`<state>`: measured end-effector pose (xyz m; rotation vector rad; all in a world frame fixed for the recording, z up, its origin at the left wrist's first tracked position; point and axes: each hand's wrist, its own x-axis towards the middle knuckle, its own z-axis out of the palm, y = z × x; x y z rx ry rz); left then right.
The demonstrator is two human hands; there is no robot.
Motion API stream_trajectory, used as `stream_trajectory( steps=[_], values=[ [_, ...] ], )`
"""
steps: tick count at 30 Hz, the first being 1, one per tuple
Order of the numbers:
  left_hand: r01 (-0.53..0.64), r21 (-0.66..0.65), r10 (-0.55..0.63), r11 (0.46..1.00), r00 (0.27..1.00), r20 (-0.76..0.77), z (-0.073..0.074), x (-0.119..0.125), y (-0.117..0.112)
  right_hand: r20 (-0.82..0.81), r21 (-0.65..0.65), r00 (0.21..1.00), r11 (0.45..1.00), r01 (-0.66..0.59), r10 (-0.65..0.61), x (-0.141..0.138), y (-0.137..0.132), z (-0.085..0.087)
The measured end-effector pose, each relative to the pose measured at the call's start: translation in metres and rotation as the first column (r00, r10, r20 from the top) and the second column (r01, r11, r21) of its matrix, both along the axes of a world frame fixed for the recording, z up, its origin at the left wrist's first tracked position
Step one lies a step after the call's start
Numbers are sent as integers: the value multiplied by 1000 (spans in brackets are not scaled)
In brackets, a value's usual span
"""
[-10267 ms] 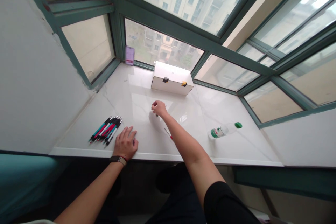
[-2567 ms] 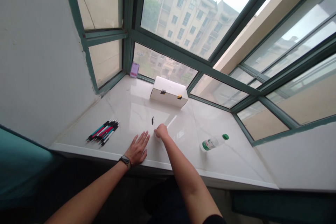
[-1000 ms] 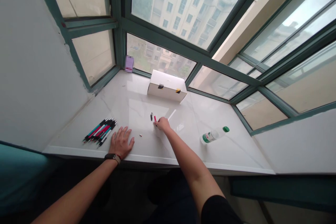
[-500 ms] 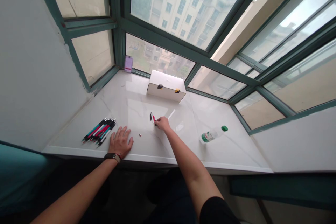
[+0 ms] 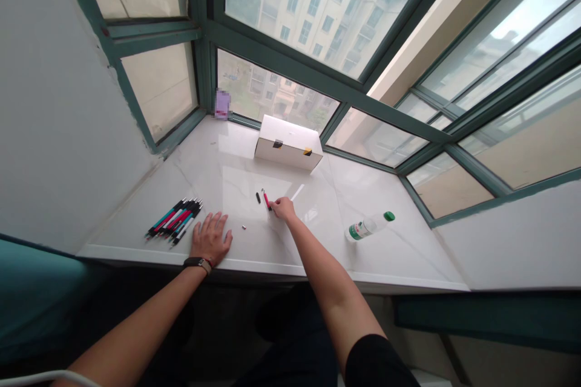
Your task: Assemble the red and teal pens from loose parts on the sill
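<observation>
My right hand (image 5: 283, 208) pinches the lower end of a red pen barrel (image 5: 267, 199) with a black end, low over the white marble-look sill. Just left of the barrel lies a short black pen part (image 5: 258, 198), apart from it. A thin, small piece (image 5: 262, 191), too small to name, lies at the barrel's upper end. My left hand (image 5: 211, 238) rests flat on the sill, fingers spread, holding nothing. Beside it on the left is a pile of pens (image 5: 175, 220) in black, red, teal and white. Between my hands sits a tiny metallic piece (image 5: 244, 227).
A white box (image 5: 289, 143) with two dark-and-yellow tabs stands at the back by the window. On the right, a clear bottle with a green cap (image 5: 370, 227) lies or leans; which, I cannot tell. A purple item (image 5: 222, 104) is in the back left corner.
The black pen part has shifted slightly left and turned, widening its gap from the red barrel. My right hand keeps its pinch, and my left hand stays flat. The view has tilted slightly.
</observation>
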<state>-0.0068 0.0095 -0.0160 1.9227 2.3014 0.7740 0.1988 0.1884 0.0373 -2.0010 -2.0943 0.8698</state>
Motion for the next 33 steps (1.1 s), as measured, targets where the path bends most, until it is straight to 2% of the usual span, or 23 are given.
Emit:
stream_trajectory(
  steps=[4, 8, 10, 13, 19, 22, 26, 30, 33],
  values=[
    [4, -6, -4, 1000, 1000, -6, 1, 0, 0, 21, 117, 1000, 993, 13, -16, -3, -15, 4],
    [6, -5, -6, 1000, 1000, -8, 0, 0, -1, 40, 180, 997, 981, -77, 71, -20, -30, 4],
    [2, 0, -2, 1000, 1000, -12, 0, 0, -1, 65, 174, 994, 980, -94, 84, -34, -30, 4],
    [1, 1, -1, 1000, 1000, -13, 1, 0, -1, 116, 118, 993, 992, -48, 35, -56, -19, 1],
    [-7, -27, 6, 1000, 1000, -29, 5, 1, -1, 168, 71, 986, 997, 6, -17, -87, -2, -13],
    [-7, -35, 5, 999, 999, -37, 6, 0, -1, 115, 79, 993, 997, 12, -21, -82, -2, -15],
    [3, -33, -3, 999, 1000, -13, 6, -1, -1, 45, 91, 995, 992, 86, -90, -49, 8, -10],
    [-1, -28, 0, 1000, 1000, -8, 5, 0, 0, 62, 27, 991, 993, 118, -120, -19, 27, -6],
    [-1, -28, 0, 1000, 1000, -29, 5, 0, 0, 59, -23, 992, 993, 113, -112, -14, 38, -8]
  ],
)
